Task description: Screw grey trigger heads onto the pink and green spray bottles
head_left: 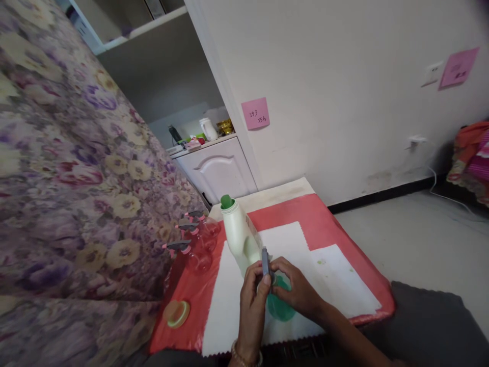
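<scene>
Both hands meet around the grey spray head above a round green bottle. My left hand has its fingers wrapped round the spray head, the thumb on its near side. On the right of the same head, my right hand pinches at the bottle's neck; its fingertips are partly hidden. Just beyond the hands stands a tall pale green jug with a green piece in its open mouth. A white cloth lies under the bottle.
Several pink spray bottles with grey triggers stand at the table's left. A round lid lies on the red table cover near the front left. A floral curtain hangs close at left, and a wall rises behind the table.
</scene>
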`<state>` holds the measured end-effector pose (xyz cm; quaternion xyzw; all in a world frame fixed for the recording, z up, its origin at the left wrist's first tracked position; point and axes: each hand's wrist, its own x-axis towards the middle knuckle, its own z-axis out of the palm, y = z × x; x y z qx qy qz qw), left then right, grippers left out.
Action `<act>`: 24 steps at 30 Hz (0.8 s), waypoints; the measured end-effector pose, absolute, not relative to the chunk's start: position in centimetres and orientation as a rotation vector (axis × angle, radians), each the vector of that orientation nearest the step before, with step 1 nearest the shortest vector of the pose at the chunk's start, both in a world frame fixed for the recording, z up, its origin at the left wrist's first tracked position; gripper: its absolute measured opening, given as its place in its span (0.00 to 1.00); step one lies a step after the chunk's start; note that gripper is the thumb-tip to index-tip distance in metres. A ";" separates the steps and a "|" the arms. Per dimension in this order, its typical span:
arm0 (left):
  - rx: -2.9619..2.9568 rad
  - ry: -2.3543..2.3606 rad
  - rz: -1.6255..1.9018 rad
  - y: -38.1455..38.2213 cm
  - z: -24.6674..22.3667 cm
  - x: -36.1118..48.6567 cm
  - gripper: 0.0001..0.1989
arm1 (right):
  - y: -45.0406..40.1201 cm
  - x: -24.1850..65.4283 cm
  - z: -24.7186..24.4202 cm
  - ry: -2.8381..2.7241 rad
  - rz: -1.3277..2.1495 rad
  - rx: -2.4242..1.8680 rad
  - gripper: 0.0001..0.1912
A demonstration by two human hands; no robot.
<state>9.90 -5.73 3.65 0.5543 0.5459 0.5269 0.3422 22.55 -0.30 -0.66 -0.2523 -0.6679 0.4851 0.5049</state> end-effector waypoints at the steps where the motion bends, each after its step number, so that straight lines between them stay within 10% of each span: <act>1: 1.440 1.418 1.369 -5.7 3.7 9.9 0.11 | -0.3 22.6 -0.7 -1.624 1.182 -0.586 0.10; 24: 1.433 1.423 1.404 -5.9 4.8 10.3 0.12 | -0.5 22.7 -0.3 -1.598 1.150 -0.556 0.11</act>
